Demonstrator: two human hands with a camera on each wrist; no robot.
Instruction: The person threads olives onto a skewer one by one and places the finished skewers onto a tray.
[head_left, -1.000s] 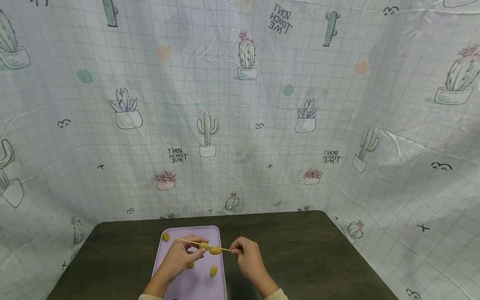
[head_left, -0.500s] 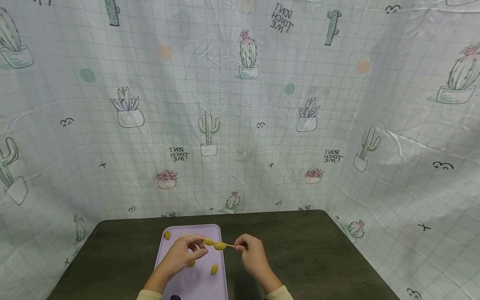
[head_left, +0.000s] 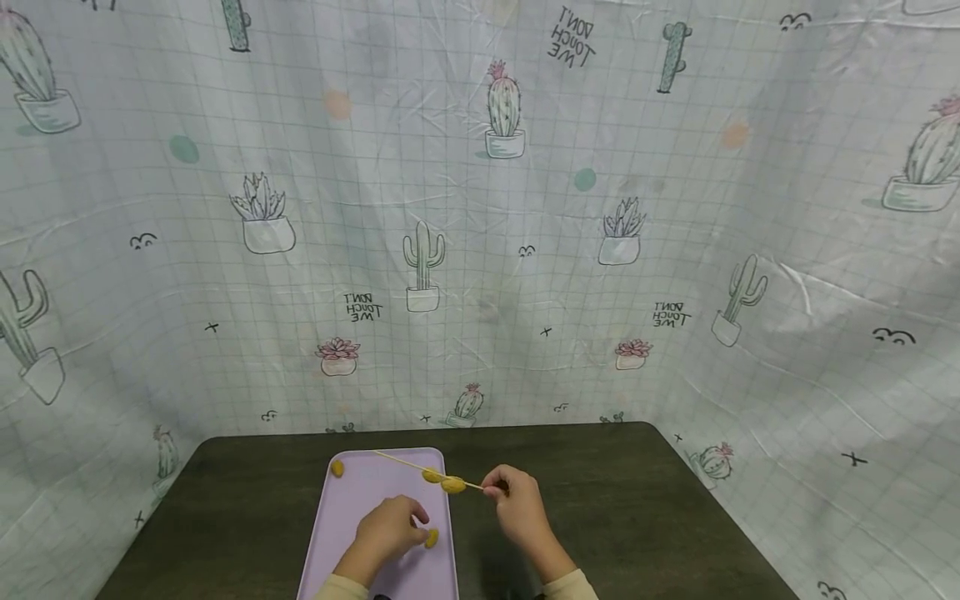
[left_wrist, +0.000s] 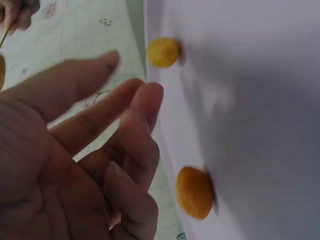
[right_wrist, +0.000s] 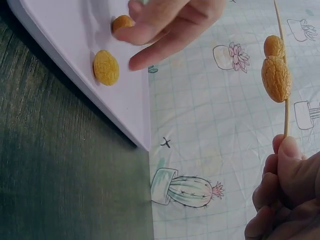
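Note:
My right hand [head_left: 519, 504] pinches one end of a thin wooden skewer [head_left: 401, 460], held out to the left above the tray. Threaded on it, side by side toward my right fingers, are two wrinkled yellow oval pieces [right_wrist: 276, 79] that look like dried fruit. Over the lilac tray [head_left: 330, 533], my left hand [head_left: 390, 529] hangs with loosely bent fingers and nothing in them. A loose yellow piece [head_left: 432, 538] lies just right of its fingertips. In the left wrist view, a second loose piece [left_wrist: 194, 192] sits on the tray past the fingers.
Another yellow piece [head_left: 337, 468] lies in the tray's far left corner. A dark object [head_left: 382, 597] barely shows at the bottom edge of the head view. The dark wooden table [head_left: 637, 517] extends right of the tray, with a cactus-print curtain [head_left: 480, 333] behind.
My left hand has let go of the skewer and moved down and right over the tray, covering one loose piece. My right hand has shifted slightly right, still holding the skewer.

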